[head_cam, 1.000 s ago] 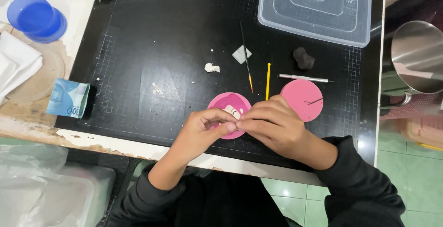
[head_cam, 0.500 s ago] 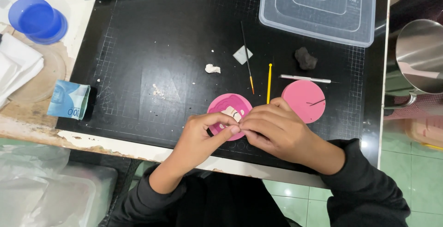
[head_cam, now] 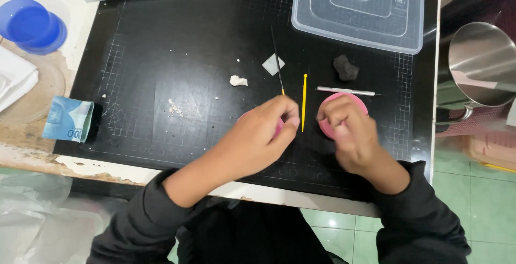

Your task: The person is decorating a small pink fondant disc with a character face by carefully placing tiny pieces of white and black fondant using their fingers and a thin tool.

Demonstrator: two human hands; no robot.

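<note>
On the black mat [head_cam: 161,81], each hand covers a pink disc: left hand [head_cam: 260,135], right hand [head_cam: 346,129]

Bare hands, left [head_cam: 258,135] and right [head_cam: 346,129], no rings or gloves. Long black sleeves [head_cam: 419,215] down to the wrists, soft fabric, plain, no markings. Dark top below.

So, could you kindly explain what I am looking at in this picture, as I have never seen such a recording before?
The picture comes from a camera worn on a person's head, looking down at their two bare hands over a black gridded cutting mat. The left hand covers one round pink disc; the right hand is over another pink disc, blurred. Whether either holds anything is unclear. Between them lies a thin yellow stick. Farther off: a dark clay lump and a clear plastic lid.
</note>
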